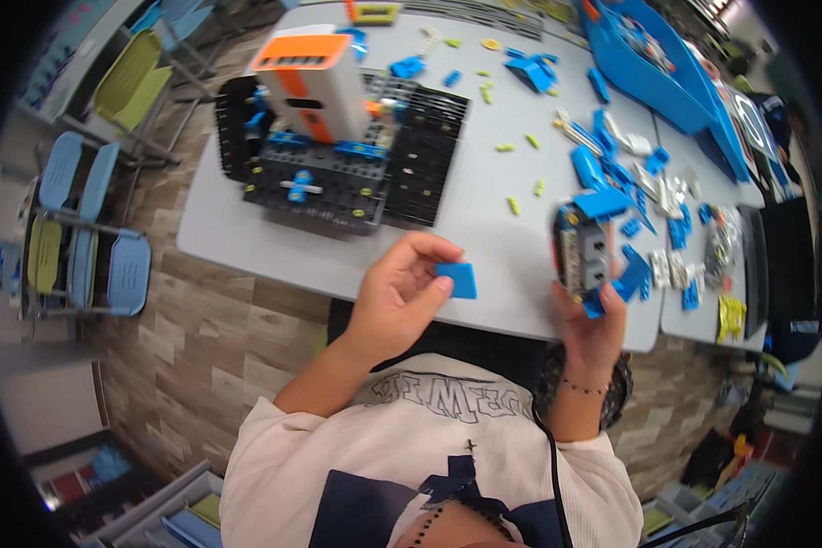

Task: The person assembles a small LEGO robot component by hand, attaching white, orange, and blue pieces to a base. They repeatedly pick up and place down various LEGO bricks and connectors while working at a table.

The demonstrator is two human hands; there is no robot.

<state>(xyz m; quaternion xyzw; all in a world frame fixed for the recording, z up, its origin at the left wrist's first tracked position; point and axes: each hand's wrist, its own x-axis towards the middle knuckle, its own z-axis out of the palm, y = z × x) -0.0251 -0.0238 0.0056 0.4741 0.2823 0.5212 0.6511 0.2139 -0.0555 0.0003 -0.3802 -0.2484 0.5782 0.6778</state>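
Observation:
Between the thumb and fingers of my left hand is a small flat blue building-brick panel, over the table's front edge. My right hand grips a partly built brick model from below. That model is dark and grey in the middle, with blue panels at its top and lower right. The two hands are apart, and the blue panel does not touch the model. To the far left stands a large black tracked brick vehicle with a white and orange block upright on it.
Loose blue and white brick parts lie at the right of the table. Several small yellow-green pins are scattered in the middle. A blue bin stands at the back right. Chairs are at the left.

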